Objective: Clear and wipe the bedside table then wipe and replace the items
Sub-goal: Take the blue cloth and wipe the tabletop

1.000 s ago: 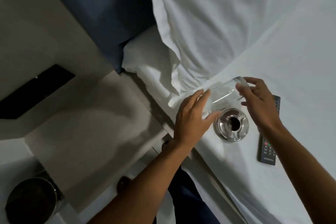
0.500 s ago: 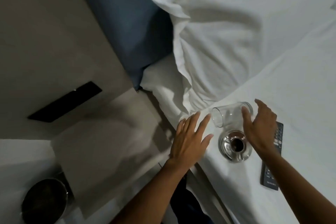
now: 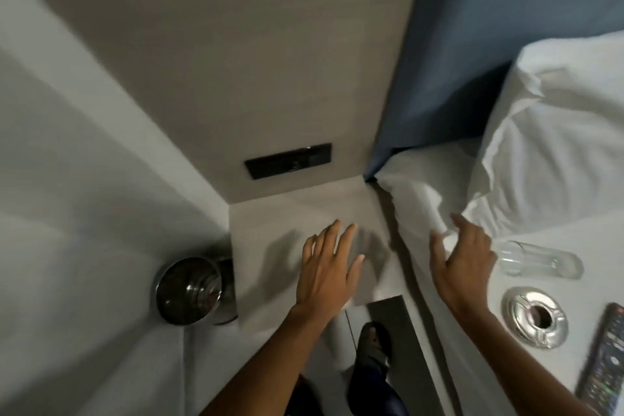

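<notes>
1. The left hand [image 3: 329, 268] is spread flat with its fingers wide, over the near part of the bedside table [image 3: 270, 223], and holds nothing.
2. The right hand [image 3: 464, 267] is open with fingers apart, over the edge of the bed [image 3: 557, 321]; its fingertips are at a fold of white sheet, and it grips nothing.
3. A clear glass [image 3: 538, 259] lies on its side on the bed, just right of the right hand.
4. A shiny ashtray [image 3: 535, 316] sits on the sheet near the glass, closer to the person; a remote control [image 3: 604, 361] lies beside it at the picture's right edge.
5. A white pillow [image 3: 553, 152] is heaped at the head of the bed, against a blue headboard [image 3: 489, 44].
6. The table top is pale, bare and fixed into a corner: a beige wall panel with a dark switch plate [image 3: 288, 160] behind it, a white wall on its left.
7. A metal bin [image 3: 187, 289] stands on the floor against the table's left side.
8. A narrow dark gap runs between the table's right edge and the mattress.
9. The person's foot [image 3: 373, 341] is on the floor just in front of the table.
</notes>
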Demonstrator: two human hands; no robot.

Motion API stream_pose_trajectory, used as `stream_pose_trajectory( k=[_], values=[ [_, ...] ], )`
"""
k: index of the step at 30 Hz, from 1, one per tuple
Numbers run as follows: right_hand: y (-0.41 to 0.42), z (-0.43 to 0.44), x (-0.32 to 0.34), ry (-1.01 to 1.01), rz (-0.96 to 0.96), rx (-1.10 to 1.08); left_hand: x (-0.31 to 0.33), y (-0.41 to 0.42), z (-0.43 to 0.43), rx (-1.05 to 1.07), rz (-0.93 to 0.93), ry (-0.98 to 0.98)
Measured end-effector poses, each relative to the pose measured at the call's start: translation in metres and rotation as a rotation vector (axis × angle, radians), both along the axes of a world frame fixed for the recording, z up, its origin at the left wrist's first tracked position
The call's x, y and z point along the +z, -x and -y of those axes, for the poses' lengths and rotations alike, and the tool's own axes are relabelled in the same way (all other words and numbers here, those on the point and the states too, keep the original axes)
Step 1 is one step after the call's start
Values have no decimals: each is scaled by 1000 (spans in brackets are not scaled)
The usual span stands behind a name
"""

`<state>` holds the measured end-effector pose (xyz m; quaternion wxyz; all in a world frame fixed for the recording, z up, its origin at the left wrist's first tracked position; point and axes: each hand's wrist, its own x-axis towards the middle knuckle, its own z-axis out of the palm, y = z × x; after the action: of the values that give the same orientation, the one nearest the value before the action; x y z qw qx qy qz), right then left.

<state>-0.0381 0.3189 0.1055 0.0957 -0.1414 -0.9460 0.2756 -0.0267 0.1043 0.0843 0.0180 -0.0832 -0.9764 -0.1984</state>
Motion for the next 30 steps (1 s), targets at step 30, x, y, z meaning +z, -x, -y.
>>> stream_pose_trajectory(
  k=[30],
  values=[
    [-337,522,12,821,1203,687,30,-443,299,1438,72,123]
  ],
)
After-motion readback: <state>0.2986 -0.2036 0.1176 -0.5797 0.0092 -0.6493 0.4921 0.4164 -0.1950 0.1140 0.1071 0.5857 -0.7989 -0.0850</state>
